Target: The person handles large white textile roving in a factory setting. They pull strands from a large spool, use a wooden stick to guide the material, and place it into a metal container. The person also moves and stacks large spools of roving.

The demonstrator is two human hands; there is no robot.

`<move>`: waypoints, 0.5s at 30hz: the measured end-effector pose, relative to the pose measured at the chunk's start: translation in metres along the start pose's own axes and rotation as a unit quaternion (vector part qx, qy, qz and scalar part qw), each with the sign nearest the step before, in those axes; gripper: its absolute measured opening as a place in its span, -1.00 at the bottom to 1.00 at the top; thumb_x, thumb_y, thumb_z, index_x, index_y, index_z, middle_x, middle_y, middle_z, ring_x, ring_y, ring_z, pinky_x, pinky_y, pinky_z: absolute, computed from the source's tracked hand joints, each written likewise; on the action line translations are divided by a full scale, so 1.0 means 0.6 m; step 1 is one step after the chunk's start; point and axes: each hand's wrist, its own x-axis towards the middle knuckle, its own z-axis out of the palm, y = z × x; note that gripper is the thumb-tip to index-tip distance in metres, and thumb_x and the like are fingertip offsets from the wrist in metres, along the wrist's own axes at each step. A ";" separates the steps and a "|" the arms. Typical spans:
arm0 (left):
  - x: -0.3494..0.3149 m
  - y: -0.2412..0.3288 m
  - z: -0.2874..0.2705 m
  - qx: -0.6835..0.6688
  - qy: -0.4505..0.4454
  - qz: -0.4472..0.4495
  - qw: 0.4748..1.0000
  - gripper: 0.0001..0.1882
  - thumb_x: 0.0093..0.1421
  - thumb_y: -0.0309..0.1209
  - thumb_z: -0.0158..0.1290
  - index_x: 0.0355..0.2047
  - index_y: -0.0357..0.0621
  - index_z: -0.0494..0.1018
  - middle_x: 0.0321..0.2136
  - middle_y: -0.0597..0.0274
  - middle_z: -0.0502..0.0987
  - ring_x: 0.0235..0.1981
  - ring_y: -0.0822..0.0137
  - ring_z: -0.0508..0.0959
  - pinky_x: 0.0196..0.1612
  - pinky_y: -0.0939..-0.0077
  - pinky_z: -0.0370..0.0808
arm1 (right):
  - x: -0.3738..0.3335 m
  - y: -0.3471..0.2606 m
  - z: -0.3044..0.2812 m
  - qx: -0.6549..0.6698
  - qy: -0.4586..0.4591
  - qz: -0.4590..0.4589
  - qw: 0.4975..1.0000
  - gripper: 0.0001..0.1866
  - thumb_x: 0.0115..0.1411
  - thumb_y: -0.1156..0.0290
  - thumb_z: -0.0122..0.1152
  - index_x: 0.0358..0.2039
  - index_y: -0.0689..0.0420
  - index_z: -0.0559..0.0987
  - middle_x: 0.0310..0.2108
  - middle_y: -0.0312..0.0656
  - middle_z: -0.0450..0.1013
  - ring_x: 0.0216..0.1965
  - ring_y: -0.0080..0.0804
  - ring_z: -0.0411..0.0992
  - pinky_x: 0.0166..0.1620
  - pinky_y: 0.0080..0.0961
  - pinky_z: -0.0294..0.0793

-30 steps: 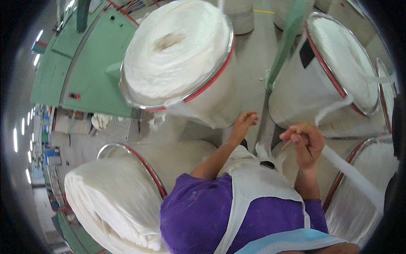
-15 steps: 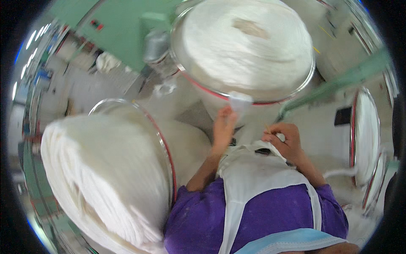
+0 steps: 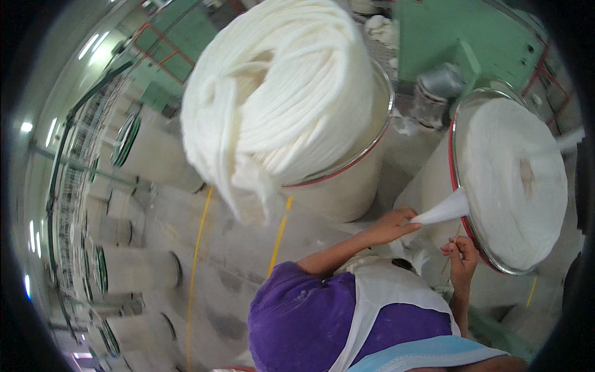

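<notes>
White fibre strip (image 3: 443,209) tapers from the red-rimmed can (image 3: 427,180) to my left hand (image 3: 394,225), fingertips pinching its end; my right hand (image 3: 462,253) curls round a thin stick (image 3: 458,231).

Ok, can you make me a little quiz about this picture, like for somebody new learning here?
1. Which hand holds the end of the white strip?
2. True or false: in the large can at the top middle, the fibre pile sits below the rim.
3. What colour are the painted lines on the floor? A) blue; B) yellow; C) red

Key:
1. The left hand.
2. False; that pile rises well above its can.
3. B.
</notes>
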 end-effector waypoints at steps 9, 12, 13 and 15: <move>-0.303 0.136 -0.155 0.406 0.650 0.266 0.585 -0.72 0.14 -0.47 0.10 -0.13 -0.21 0.40 -0.14 0.03 0.48 -0.10 0.04 0.47 0.00 0.17 0.39 | 0.018 0.007 0.047 0.048 -0.101 -0.023 0.993 -0.81 0.25 0.41 0.12 -0.30 0.32 0.50 -0.49 -0.19 0.51 -0.44 -0.54 0.51 -0.36 -0.59 0.53; -0.352 0.117 -0.234 0.259 0.787 0.268 0.492 -0.69 0.23 -0.53 -0.07 0.00 -0.26 0.33 0.03 0.03 0.39 0.07 0.13 0.37 0.16 0.23 0.25 | 0.026 -0.001 0.087 0.068 -0.116 -0.025 0.991 -0.82 0.24 0.42 0.14 -0.30 0.31 0.50 -0.50 -0.20 0.51 -0.45 -0.55 0.50 -0.37 -0.60 0.51; -0.371 0.104 -0.257 0.193 0.785 0.235 0.539 -0.65 0.23 -0.54 -0.08 0.04 -0.27 0.30 0.07 0.03 0.35 0.10 0.15 0.34 0.18 0.25 0.22 | 0.024 -0.005 0.101 0.076 -0.121 -0.018 0.990 -0.82 0.24 0.42 0.14 -0.30 0.31 0.50 -0.50 -0.21 0.51 -0.45 -0.55 0.50 -0.37 -0.60 0.50; -0.397 0.072 -0.290 0.051 0.771 0.151 0.617 -0.57 0.23 -0.56 -0.10 0.13 -0.28 0.23 0.15 0.02 0.28 0.16 0.20 0.28 0.23 0.31 0.15 | 0.022 -0.016 0.124 0.077 -0.142 -0.029 0.986 -0.82 0.23 0.42 0.14 -0.30 0.31 0.50 -0.50 -0.21 0.50 -0.46 -0.55 0.49 -0.38 -0.61 0.48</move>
